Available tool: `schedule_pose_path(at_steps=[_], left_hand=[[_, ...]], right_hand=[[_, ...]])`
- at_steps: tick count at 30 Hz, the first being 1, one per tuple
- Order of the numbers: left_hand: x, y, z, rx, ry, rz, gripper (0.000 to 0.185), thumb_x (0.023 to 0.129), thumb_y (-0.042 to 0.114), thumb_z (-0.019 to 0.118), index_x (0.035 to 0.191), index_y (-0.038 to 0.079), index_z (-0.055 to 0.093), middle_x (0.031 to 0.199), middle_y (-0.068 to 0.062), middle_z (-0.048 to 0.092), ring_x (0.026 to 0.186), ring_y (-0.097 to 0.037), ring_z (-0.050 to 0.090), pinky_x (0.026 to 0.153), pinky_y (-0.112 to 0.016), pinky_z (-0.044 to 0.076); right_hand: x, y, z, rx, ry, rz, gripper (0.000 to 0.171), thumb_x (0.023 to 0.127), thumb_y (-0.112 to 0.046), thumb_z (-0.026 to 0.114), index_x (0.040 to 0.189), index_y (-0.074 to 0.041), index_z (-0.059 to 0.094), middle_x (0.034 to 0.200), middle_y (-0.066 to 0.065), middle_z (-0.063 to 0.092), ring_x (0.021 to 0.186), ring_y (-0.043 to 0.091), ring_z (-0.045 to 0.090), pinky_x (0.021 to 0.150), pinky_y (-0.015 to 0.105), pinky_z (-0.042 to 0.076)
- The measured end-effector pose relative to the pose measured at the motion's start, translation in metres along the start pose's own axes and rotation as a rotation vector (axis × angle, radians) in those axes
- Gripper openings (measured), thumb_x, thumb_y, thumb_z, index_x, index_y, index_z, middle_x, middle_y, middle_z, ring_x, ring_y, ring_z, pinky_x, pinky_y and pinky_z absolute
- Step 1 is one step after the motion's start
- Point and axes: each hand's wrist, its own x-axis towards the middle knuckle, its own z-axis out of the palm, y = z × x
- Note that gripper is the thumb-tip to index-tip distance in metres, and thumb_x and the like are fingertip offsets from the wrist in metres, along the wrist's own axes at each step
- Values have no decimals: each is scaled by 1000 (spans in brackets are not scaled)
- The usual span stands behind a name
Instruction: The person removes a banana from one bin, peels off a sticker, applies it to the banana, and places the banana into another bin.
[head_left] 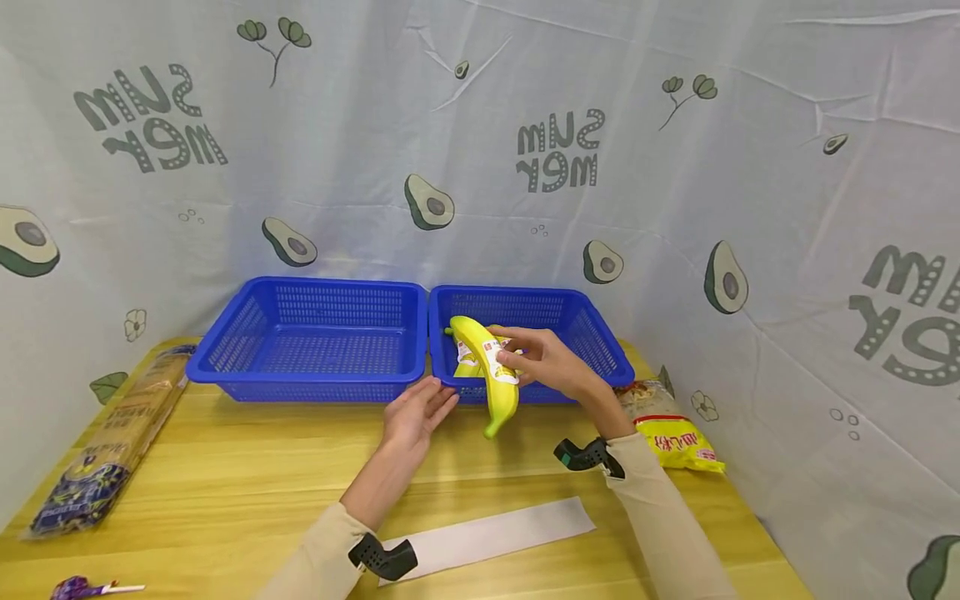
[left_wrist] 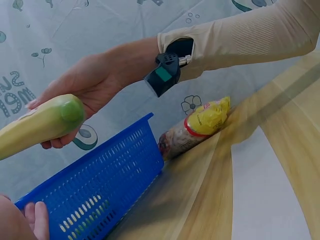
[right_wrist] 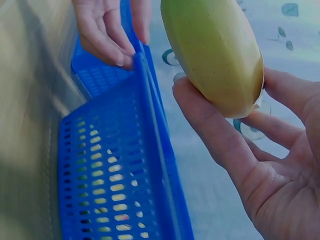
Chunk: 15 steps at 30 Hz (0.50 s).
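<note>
My right hand grips a yellow banana with a white and red label, holding it tilted over the front rim of the right blue basket. A second yellow banana lies inside that basket behind it. My left hand reaches forward with straight fingers touching the front rim where the two baskets meet. The left blue basket holds nothing. In the right wrist view the banana rests on my curled fingers above the basket wall. In the left wrist view the banana shows its green tip.
A long noodle packet lies on the wooden table at the left edge. A yellow and red packet lies right of the baskets. A white paper strip sits near my forearms. An avocado-print cloth hangs behind.
</note>
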Motion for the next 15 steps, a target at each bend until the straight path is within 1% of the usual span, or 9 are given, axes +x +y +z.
schedule_pose_path(at_steps=[3, 8, 12, 15], left_hand=[[1, -3, 3, -44, 29, -10, 14, 104, -7, 63, 118, -8, 64, 87, -9, 70, 83, -18, 74, 94, -39, 65], [5, -4, 8, -112, 69, -6, 6, 103, -8, 65, 108, -6, 67, 86, -8, 68, 80, -17, 70, 92, -38, 66], [8, -4, 11, -136, 102, -4, 8, 102, -9, 66, 104, -2, 64, 89, -7, 68, 78, -16, 69, 90, -36, 66], [10, -5, 13, -141, 133, 1, 10, 100, -10, 67, 105, -2, 64, 90, -8, 68, 78, -16, 69, 88, -34, 67]], right_hand=[[1, -2, -7, -21, 12, 9, 54, 111, -17, 64, 162, -6, 48, 122, 21, 69, 104, 28, 76, 81, 47, 68], [3, -6, -20, -43, 33, 24, 53, 111, -18, 64, 162, -11, 50, 122, 19, 71, 106, 29, 76, 82, 46, 68], [5, -8, -29, -65, 39, 31, 54, 111, -19, 64, 162, -11, 49, 123, 18, 72, 108, 29, 75, 82, 45, 68], [8, -8, -37, -71, 43, 41, 54, 112, -21, 64, 163, -11, 49, 122, 18, 71, 109, 27, 74, 85, 46, 68]])
